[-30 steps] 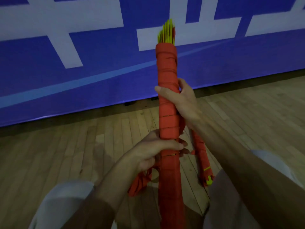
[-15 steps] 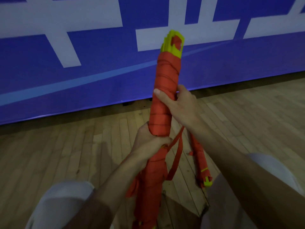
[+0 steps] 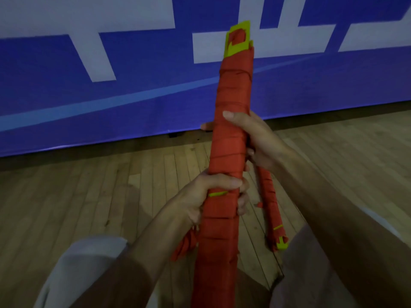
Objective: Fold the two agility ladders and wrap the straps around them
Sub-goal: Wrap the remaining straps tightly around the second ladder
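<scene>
A folded agility ladder bundle (image 3: pixel 231 121), yellow rungs wound in red strap, stands nearly upright in front of me, its yellow tip showing at the top. My left hand (image 3: pixel 206 196) grips it low down, fingers wrapped around the red winding. My right hand (image 3: pixel 255 138) clasps it higher up from the right side, thumb on the front. A loose bit of red strap (image 3: pixel 184 245) hangs below my left hand. The second ladder bundle (image 3: pixel 270 205), also wrapped in red with a yellow end, lies on the floor to the right.
The wooden floor (image 3: pixel 89 196) stretches ahead to a blue banner wall (image 3: pixel 133 85) with white shapes. My knees in light trousers (image 3: pixel 84 263) sit at the bottom left and right of the view.
The bundle has been turned in my hands, so the flat yellow face of the rungs now shows at the top. The dangling strap loop on the right is gone from view.
</scene>
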Available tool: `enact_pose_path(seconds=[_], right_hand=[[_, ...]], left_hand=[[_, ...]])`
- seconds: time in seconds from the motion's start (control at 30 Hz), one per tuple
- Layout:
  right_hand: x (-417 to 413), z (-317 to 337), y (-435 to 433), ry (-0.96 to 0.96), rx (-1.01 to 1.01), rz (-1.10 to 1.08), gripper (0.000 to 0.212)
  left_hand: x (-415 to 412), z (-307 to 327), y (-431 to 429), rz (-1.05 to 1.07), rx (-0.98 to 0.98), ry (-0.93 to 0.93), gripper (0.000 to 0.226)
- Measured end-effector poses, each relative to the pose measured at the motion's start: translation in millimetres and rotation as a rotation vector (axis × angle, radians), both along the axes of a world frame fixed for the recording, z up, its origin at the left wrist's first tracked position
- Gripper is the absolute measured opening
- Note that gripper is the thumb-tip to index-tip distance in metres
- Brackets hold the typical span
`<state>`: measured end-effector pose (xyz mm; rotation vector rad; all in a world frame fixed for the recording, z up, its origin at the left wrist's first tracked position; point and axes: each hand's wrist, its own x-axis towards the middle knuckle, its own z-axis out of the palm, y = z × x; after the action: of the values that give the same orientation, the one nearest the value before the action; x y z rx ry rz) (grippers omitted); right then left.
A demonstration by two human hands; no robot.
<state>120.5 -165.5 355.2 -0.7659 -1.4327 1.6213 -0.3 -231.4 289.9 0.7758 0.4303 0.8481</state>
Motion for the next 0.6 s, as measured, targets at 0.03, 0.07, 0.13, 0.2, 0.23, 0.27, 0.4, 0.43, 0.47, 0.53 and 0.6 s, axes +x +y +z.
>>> enact_pose_path(seconds=[0.03, 0.07, 0.13, 0.2, 0.23, 0.27, 0.4, 0.43, 0.47, 0.53, 0.6], right_hand=[[1.4, -0.8, -0.9, -0.025, 0.000, 0.006, 0.030], [2.0, -2.7, -1.2, -0.035, -0.005, -0.004, 0.027], [2.3, -4.5, 0.3, -0.008, -0.071, -0.068, 0.015], [3.2, -5.8, 5.7, 0.041, -0.132, -0.150, 0.012], [3.7, -4.9, 8.9, 0.066, -0.143, -0.199, 0.014], [5.8, -5.9, 13.7, 0.072, -0.139, -0.261, 0.019], [6.4, -15.4, 17.5, -0.122, -0.148, -0.388, 0.036], [4.8, -19.8, 16.3, -0.164, -0.167, -0.369, 0.036], [2.6, -24.3, 15.6, -0.195, -0.178, -0.344, 0.033], [0.3, -26.6, 14.8, -0.272, -0.165, -0.294, 0.035], [0.3, -26.3, 18.4, -0.397, -0.072, -0.266, 0.045]], left_hand=[[0.3, -1.7, -1.7, -0.013, -0.011, -0.001, 0.050], [0.8, -2.0, -3.6, -0.011, -0.012, 0.023, 0.048], [6.4, 4.3, -7.1, 0.072, 0.002, 0.146, 0.040], [13.3, 8.8, -5.5, 0.272, 0.001, 0.343, 0.032], [15.4, 8.9, -3.8, 0.390, 0.025, 0.460, 0.032], [19.1, 7.6, -1.4, 0.496, 0.082, 0.601, 0.034], [26.6, 4.0, 1.6, 0.640, 0.263, 1.129, 0.045], [27.1, 2.2, 2.2, 0.639, 0.236, 1.198, 0.050], [25.5, -0.5, 3.2, 0.638, 0.206, 1.256, 0.054], [20.4, -4.8, 6.3, 0.631, 0.141, 1.278, 0.053], [14.7, -6.8, 7.5, 0.618, 0.057, 1.141, 0.041]])
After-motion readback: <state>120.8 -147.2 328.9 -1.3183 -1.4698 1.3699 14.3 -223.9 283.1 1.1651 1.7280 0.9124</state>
